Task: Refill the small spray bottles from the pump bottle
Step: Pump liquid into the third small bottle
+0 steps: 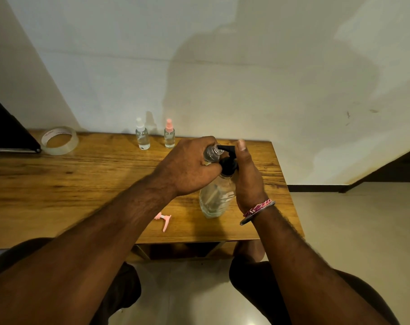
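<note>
A clear pump bottle (214,200) with a black pump head (228,164) stands on the wooden table (82,179) near its right end. My left hand (187,165) grips a small open spray bottle (212,153), tilted with its mouth at the black spout. My right hand (247,177) is wrapped around the pump head, thumb raised over its top. Two capped small spray bottles stand at the back by the wall: one with a white cap (142,134), one with a pink cap (169,134). A loose pink spray cap (164,220) lies on the table under my left forearm.
A roll of clear tape (59,140) lies at the back left beside a black object (9,130). The wall runs right behind the table. The table's right edge drops to tiled floor; my knees are below the front edge.
</note>
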`<state>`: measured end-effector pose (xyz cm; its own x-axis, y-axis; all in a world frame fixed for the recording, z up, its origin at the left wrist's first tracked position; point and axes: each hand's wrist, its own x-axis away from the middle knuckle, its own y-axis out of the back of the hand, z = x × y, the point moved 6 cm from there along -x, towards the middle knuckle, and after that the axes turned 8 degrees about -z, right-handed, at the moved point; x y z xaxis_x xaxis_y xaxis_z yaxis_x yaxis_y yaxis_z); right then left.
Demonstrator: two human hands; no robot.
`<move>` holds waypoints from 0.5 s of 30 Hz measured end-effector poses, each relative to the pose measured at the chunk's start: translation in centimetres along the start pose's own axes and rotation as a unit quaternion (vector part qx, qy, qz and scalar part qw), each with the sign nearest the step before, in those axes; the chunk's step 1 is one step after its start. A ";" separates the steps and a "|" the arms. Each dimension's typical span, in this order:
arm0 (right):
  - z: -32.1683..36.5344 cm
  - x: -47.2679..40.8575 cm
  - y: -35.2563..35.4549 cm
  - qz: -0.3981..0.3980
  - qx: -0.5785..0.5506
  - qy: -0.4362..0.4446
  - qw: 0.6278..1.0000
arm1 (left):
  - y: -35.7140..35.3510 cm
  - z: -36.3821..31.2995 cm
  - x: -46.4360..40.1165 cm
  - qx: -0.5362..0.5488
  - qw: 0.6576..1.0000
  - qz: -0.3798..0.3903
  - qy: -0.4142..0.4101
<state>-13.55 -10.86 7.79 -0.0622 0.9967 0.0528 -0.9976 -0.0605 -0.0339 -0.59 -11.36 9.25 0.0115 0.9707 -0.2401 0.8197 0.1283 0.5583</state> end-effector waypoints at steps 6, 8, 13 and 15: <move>-0.2 -0.1 0.0 0.001 0.004 -0.008 1.000 | -0.1 -0.1 0.0 0.004 1.000 0.004 -0.001; -0.2 -0.1 0.0 -0.001 0.002 -0.007 1.000 | -0.1 -0.1 0.0 0.007 1.000 0.002 0.001; -0.2 -0.3 -0.1 -0.006 -0.001 -0.012 1.000 | 0.0 -0.1 0.0 0.008 1.000 -0.002 0.005; -0.4 -0.6 0.0 -0.009 -0.006 -0.017 1.000 | 0.0 -0.1 0.1 0.007 1.000 -0.001 0.004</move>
<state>-13.45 -11.38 7.34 -0.0458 0.9951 0.0881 -0.9981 -0.0419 -0.0454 -0.66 -11.27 9.34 0.0047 0.9721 -0.2346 0.8281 0.1277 0.5458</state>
